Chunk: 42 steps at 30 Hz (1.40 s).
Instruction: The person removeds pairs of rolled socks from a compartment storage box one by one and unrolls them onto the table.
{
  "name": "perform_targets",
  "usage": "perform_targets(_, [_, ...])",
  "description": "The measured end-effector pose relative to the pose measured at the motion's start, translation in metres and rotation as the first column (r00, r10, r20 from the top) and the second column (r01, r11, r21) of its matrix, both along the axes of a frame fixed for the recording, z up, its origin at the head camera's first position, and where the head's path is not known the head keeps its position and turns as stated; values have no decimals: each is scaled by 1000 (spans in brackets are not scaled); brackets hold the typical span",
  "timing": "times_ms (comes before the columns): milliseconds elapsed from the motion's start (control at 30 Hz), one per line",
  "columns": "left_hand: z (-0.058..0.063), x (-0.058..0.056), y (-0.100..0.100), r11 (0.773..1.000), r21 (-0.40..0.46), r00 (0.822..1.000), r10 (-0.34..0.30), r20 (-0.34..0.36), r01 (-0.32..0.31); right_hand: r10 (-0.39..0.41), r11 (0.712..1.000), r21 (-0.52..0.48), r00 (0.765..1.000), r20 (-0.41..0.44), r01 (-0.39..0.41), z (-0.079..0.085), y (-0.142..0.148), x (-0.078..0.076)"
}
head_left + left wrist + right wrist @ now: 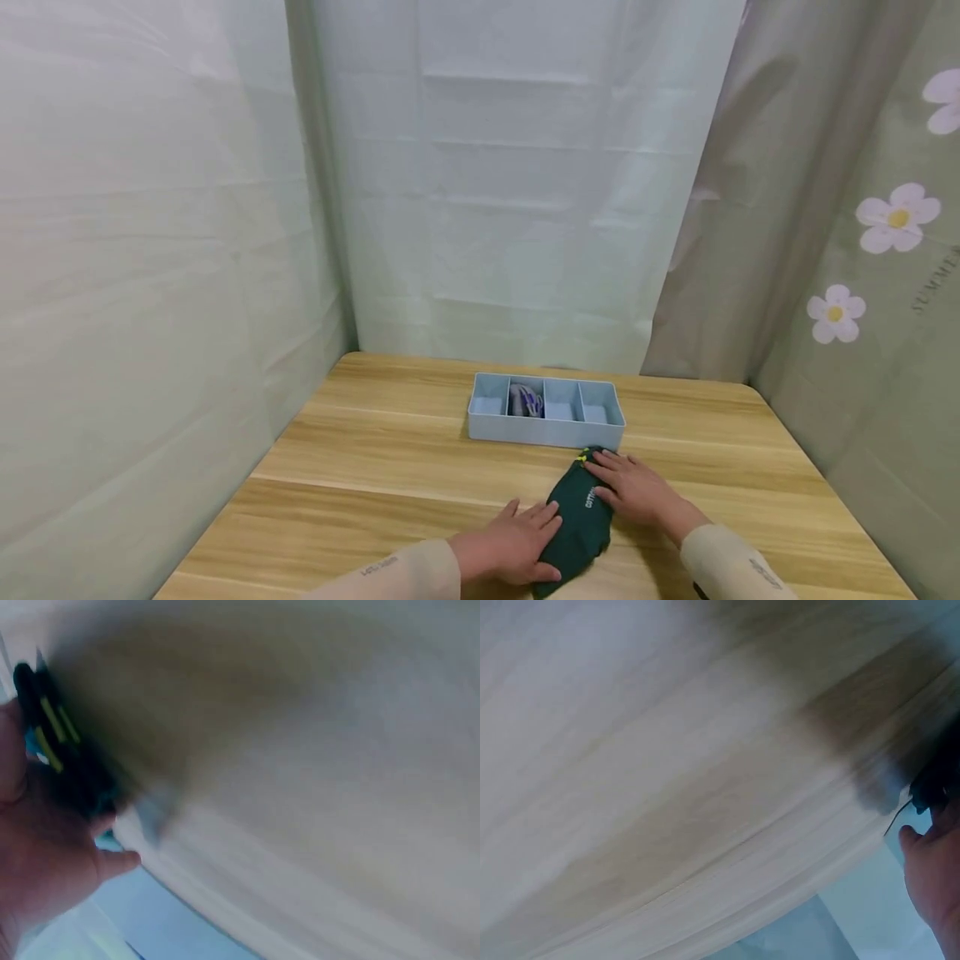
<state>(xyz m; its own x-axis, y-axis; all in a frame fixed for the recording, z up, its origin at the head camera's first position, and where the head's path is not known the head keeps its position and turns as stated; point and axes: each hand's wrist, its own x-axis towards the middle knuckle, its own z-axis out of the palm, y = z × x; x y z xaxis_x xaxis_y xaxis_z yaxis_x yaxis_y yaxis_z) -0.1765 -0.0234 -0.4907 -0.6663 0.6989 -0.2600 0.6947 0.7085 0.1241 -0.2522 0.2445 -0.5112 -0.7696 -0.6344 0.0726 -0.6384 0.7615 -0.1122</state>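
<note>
A dark green sock [576, 521] with yellow stripes and white lettering lies slantwise on the wooden table. My left hand [517, 543] rests on its near left edge with fingers spread out. On the upper right part, close to the stripes, my right hand [636, 490] lies with its fingers extended over the fabric. The left wrist view shows the yellow-striped sock [64, 742] beside the left hand [52, 847]. At the right edge of the right wrist view, dark fabric [936, 776] meets the right hand's fingers.
A light blue organizer box [546, 432] with several compartments stands just beyond the sock. Its second compartment from the left holds a grey and purple folded bundle [525, 402]. Pale curtains [510, 208] hang behind the table [360, 467] and along both sides.
</note>
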Motion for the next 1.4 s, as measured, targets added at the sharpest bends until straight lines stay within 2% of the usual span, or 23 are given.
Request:
perform_targets(267, [17,-15,-20,991,-83,995,-101,3,101,-68,997,-25,998,5,68,-13,13,1])
perform_targets(433, [21,-23,-34,991,-94,996,-92,18,94,-67,997,-25,998,0,67,-3,13,10])
perform_targets(633, [22,-30,-47,996,-70,998,-54,33,56,-47,999,-3,995,-88,47,3,20,21])
perform_targets(900, [10,-43,-63,1000,26,995,16,-100,-14,-53,998,8,978,-200,55,8,21,31])
perform_targets(1000, [9,-42,-61,997,71,989,35,-143,-25,-45,998,-43,966,-254,35,13,12,32])
perform_targets(1100, [8,-37,-49,993,112,973,72,-219,-48,1,994,-100,960,-281,-30,16,5,31])
perform_targets(1167, [7,-33,-40,986,138,961,129,-243,-98,39,991,-119,971,-236,-69,17,1,30])
perform_targets(1233, [5,-28,-31,974,149,951,200,-235,-169,55,993,-100,989,-137,-69,16,1,30])
perform_targets(1333, [1,-23,-22,950,131,934,305,-185,-284,26,998,-61,999,22,-25,12,4,32])
perform_targets(1400, [-2,-22,-19,934,117,923,353,-155,-337,4,999,-39,997,80,0,10,7,34])
